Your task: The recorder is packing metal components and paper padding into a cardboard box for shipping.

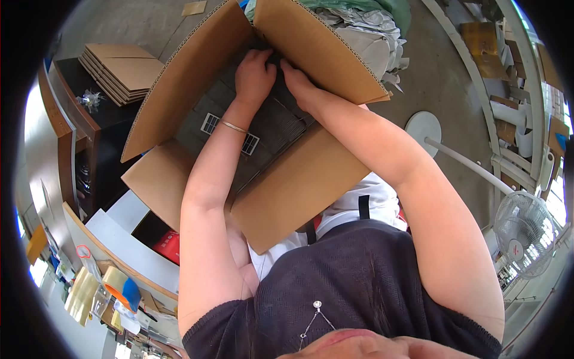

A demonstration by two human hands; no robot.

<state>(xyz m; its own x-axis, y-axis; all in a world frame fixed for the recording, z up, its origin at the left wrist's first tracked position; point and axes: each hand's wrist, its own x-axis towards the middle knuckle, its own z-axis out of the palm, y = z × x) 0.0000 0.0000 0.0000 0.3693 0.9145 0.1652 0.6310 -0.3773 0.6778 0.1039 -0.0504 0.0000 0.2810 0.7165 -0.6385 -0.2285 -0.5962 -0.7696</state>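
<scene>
An open cardboard box point(302, 182) stands before me with its flaps raised. Dark grey packed pieces point(224, 99) fill its inside, with black-and-white labels point(210, 123) on top. Both hands reach in at the far corner. My left hand point(256, 78), below a bracelet on the wrist, has its fingers bent together over the dark contents; what they grip there is hidden. Close to its right, my right hand point(297, 84) lies along the inner side of the far right flap point(326, 48). Its thumb side shows, while the other fingers are out of sight.
Flattened cartons point(119, 69) lie stacked on a dark cabinet point(101, 137) at left. Crumpled paper point(373, 45) in a green bag stands behind the box. A white standing fan point(526, 233) is at right. Tape rolls point(119, 287) sit at lower left.
</scene>
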